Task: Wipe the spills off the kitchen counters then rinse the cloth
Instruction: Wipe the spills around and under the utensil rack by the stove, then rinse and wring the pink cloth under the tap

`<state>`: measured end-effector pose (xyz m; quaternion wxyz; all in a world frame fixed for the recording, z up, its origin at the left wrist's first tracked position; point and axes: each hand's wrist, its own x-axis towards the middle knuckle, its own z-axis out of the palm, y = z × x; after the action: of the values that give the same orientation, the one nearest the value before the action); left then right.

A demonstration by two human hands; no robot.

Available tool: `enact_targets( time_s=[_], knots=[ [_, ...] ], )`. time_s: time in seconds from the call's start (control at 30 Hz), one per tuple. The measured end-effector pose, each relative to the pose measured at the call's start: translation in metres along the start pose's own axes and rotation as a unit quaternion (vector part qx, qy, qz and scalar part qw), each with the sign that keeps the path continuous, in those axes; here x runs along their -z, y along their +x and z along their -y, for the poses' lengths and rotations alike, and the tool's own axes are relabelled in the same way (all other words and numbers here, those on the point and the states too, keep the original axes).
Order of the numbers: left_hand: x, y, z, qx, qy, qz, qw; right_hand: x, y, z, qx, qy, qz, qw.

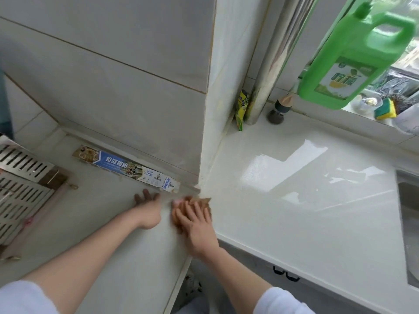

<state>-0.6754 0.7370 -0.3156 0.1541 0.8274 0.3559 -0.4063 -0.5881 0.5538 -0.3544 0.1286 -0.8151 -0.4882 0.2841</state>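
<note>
A brown cloth [205, 201] lies flat on the white counter [294, 218] at the inner corner, below the tiled pillar. My right hand [195, 223] presses on it with straight, spread fingers and covers most of it. My left hand [148, 207] rests flat on the counter just left of the cloth, fingers pointing at the wall, close to the end of a foil box. A wet, shiny patch [272, 166] spreads on the counter right of the corner.
A long aluminium foil box [127, 167] lies along the wall. A slotted metal rack [20, 180] stands at left. A sink [410, 223] is at the right edge. A pepper grinder [280, 109], yellow packet [242, 109], sponge [385, 109] and green detergent jug [353, 57] line the window side.
</note>
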Motion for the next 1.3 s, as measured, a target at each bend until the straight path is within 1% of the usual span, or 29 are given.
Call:
enact_targets(
  time_s=[0.03,0.07,0.1,0.13,0.17,0.23,0.3,0.4,0.43,0.5,0.53,0.57,0.63,0.67,0.73,0.8,0.9,0.93,1.03,1.1,1.17,1.27,1.3],
  knots=[
    [-0.003,0.003,-0.001,0.002,0.012,-0.007,1.0,0.007,-0.003,-0.003,0.052,-0.023,0.011,0.998],
    [-0.004,0.0,-0.002,0.006,0.009,-0.011,1.0,0.012,-0.007,-0.008,0.104,-0.013,0.035,0.994],
    [-0.005,-0.001,-0.006,0.016,0.017,-0.012,1.0,0.014,-0.016,-0.022,0.135,-0.014,0.038,0.99],
    [-0.005,-0.004,-0.006,0.033,0.039,-0.017,0.999,0.016,-0.023,-0.039,0.141,0.002,0.044,0.989],
    [-0.007,-0.005,-0.012,0.045,0.045,-0.027,0.998,0.022,-0.035,-0.064,0.115,0.012,0.034,0.993],
    [-0.002,-0.02,-0.043,0.044,0.072,-0.026,0.996,0.033,-0.068,-0.115,0.035,0.045,-0.017,0.998],
    [-0.002,-0.035,-0.086,0.024,0.087,-0.031,0.995,0.04,-0.11,-0.158,-0.03,0.05,-0.045,0.997],
    [-0.004,-0.064,-0.159,-0.046,0.107,-0.059,0.991,0.047,-0.175,-0.207,-0.088,0.051,-0.076,0.992],
    [-0.006,-0.068,-0.181,-0.072,0.111,-0.075,0.988,0.05,-0.195,-0.216,-0.11,0.059,-0.075,0.989],
    [-0.011,-0.084,-0.229,-0.11,0.107,-0.096,0.983,0.059,-0.226,-0.23,-0.136,0.104,-0.082,0.982],
    [-0.015,-0.092,-0.253,-0.131,0.096,-0.103,0.981,0.063,-0.237,-0.235,-0.153,0.166,-0.09,0.97],
    [-0.02,-0.104,-0.283,-0.155,0.091,-0.112,0.977,0.072,-0.255,-0.24,-0.166,0.249,-0.106,0.948],
    [-0.029,-0.129,-0.341,-0.196,0.089,-0.122,0.969,0.094,-0.289,-0.247,-0.154,0.389,-0.167,0.893],
    [-0.032,-0.142,-0.372,-0.214,0.089,-0.125,0.965,0.109,-0.309,-0.252,-0.151,0.429,-0.2,0.868],
    [-0.036,-0.165,-0.434,-0.251,0.083,-0.114,0.958,0.136,-0.345,-0.265,-0.17,0.479,-0.25,0.824],
    [-0.034,-0.192,-0.497,-0.296,0.048,-0.115,0.947,0.163,-0.385,-0.29,-0.189,0.519,-0.294,0.78],
    [-0.029,-0.234,-0.576,-0.38,-0.028,-0.123,0.916,0.201,-0.435,-0.339,-0.24,0.569,-0.359,0.7],
    [-0.029,-0.246,-0.596,-0.399,-0.044,-0.125,0.907,0.213,-0.449,-0.351,-0.256,0.574,-0.377,0.681],
    [-0.023,-0.269,-0.651,-0.436,-0.056,-0.127,0.889,0.245,-0.476,-0.389,-0.271,0.579,-0.415,0.647],
    [-0.018,-0.27,-0.686,-0.442,-0.059,-0.123,0.887,0.261,-0.482,-0.418,-0.273,0.592,-0.431,0.624],
    [-0.01,-0.264,-0.711,-0.444,-0.076,-0.11,0.886,0.275,-0.479,-0.441,-0.281,0.597,-0.436,0.612],
    [0.005,-0.257,-0.756,-0.463,-0.112,-0.077,0.876,0.298,-0.476,-0.477,-0.264,0.612,-0.46,0.587],
    [0.01,-0.255,-0.771,-0.469,-0.128,-0.056,0.872,0.306,-0.478,-0.488,-0.263,0.615,-0.468,0.577]
  ],
)
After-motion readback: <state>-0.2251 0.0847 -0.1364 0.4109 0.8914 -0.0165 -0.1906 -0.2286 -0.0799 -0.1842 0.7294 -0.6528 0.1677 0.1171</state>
